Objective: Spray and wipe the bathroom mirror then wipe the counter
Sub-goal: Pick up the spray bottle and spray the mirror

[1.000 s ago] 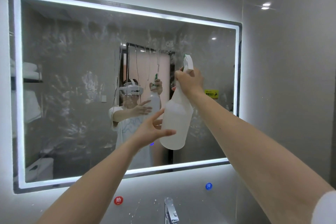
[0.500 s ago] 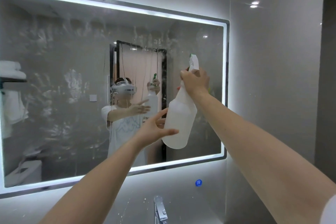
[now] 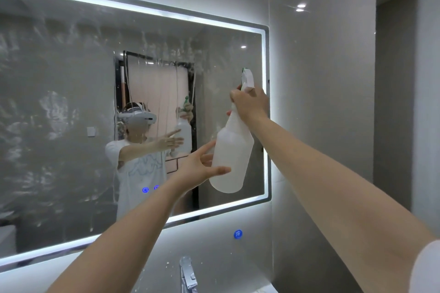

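Note:
A large lit mirror (image 3: 66, 107) fills the wall ahead, covered in wet spray streaks and drips. My right hand (image 3: 251, 103) grips the neck and trigger of a white translucent spray bottle (image 3: 232, 162), held up in front of the mirror's right part, nozzle toward the glass. My left hand (image 3: 198, 166) is spread under and beside the bottle's body, thumb touching its lower side, fingers apart. No cloth is in view. The counter is hidden below the frame.
A chrome tap (image 3: 188, 276) rises at the bottom middle, with white splashes on the wall behind it. A blue round sticker (image 3: 237, 234) sits on the wall below the mirror. A grey tiled wall (image 3: 321, 102) closes the right side.
My view has shifted right, so the mirror's left edge has left the frame. Both hands and the bottle keep the same pose in front of the mirror's right part.

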Available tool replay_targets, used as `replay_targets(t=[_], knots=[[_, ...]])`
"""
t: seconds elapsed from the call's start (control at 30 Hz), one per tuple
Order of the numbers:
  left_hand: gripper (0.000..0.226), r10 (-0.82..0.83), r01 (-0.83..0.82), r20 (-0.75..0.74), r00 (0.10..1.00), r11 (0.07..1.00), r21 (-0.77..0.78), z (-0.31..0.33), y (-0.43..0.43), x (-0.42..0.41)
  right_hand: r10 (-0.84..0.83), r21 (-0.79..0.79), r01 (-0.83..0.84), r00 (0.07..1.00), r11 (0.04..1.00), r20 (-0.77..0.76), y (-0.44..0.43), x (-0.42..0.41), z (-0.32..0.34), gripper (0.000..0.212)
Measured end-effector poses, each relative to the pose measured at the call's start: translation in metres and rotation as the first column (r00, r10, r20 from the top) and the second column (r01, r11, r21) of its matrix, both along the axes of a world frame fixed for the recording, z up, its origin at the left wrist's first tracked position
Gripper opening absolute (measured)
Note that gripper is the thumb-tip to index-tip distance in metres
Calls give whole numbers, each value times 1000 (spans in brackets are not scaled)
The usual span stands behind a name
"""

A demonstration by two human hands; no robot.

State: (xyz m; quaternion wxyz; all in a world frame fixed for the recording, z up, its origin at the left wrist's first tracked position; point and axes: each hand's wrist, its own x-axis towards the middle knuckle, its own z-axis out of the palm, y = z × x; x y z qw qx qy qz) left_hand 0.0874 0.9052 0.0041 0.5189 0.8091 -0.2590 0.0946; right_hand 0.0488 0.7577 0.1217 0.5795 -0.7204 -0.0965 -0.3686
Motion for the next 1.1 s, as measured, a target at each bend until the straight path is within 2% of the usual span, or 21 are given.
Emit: replay_targets(t=[0.1, 0.23, 0.4, 0.5, 0.6, 0.77, 0.87, 1.0, 1.1], knots=[[90, -12, 12, 5, 1000, 1000, 3, 0, -8, -1, -5, -5, 5, 1000, 1000, 23, -6, -4, 3, 6], [92, -45, 45, 9, 999, 999, -13, 0, -18, -1, 21, 64, -24, 999, 998, 40, -12, -11, 4, 7], [88, -53, 53, 17, 998, 999, 1, -2, -24, 2, -20, 40, 20, 1000, 999, -12, -21, -17, 2, 11], [88, -66, 66, 15, 998, 998, 5, -3, -27, 1, -4, 68, 4, 1000, 998, -1, -23, -18, 0, 6], [85, -79, 79, 12, 997, 997, 0, -5, -31, -1, 3, 93, -4, 1000, 996, 11, -25, -19, -1, 18], [80, -89, 89, 17, 996, 996, -1, -4, -37, -1, -25, 97, 25, 1000, 995, 1, -30, -23, -1, 6], [77, -95, 95, 17, 995, 995, -5, -4, -39, -1, -44, 97, 43, 999, 994, 4, -33, -24, -1, 14], [76, -110, 110, -4, 994, 994, -5, -5, -44, -3, -49, 104, 50, 999, 993, -11, -38, -23, -4, 6], [79, -128, 128, -31, 991, 992, -6, -10, -50, -4, -55, 127, 60, 998, 990, -38, -44, -20, -9, 11]])
